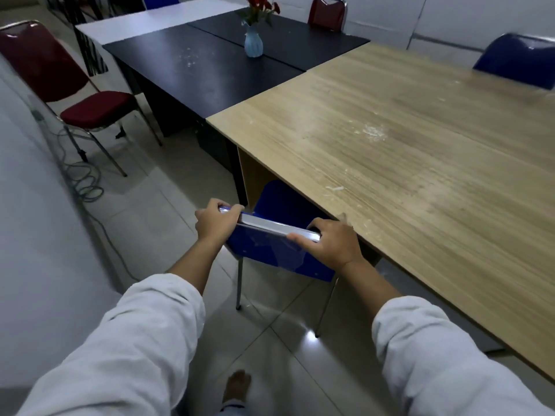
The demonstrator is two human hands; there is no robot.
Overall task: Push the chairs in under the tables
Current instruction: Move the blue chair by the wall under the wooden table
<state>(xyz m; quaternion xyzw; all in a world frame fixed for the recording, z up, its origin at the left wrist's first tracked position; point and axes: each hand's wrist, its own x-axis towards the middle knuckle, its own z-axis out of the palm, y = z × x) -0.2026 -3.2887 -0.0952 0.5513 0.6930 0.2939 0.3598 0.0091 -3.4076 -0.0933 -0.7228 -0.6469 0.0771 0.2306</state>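
Both hands are gripping the top rail of a blue chair [279, 250] at the near-left edge of the wooden table [420, 139]. The left hand [214, 222] is closing around the left end of the backrest, fingers curled over the far side, thumb on top. The right hand [332, 243] is clamping the right end, thumb lying along the rail, fingers wrapped over the far side. Both arms are showing pale rolled sleeves [144, 340].

The blue chair's seat is sitting partly beneath the tabletop; the backrest is standing just outside the table edge, close to it, with the right hand almost touching that edge. Two metal legs are resting on the tiled floor [168, 211] on the near side. A bare foot [237, 385] is showing at the bottom of the view.

A red padded chair [75, 94] is standing far left, well apart from the dark table [192, 64], angled, not tucked in. A grey cable [87, 181] is lying on the floor beside its legs. On the dark table, a light blue vase [253, 43] with red flowers [262, 4] is standing upright. A second red chair [327, 13] is sitting at the far side of the dark table. Another blue chair [519, 60] is sitting at the far right side of the wooden table, only its backrest visible above the top. A white table [150, 22] is adjoining the dark one at the far left.
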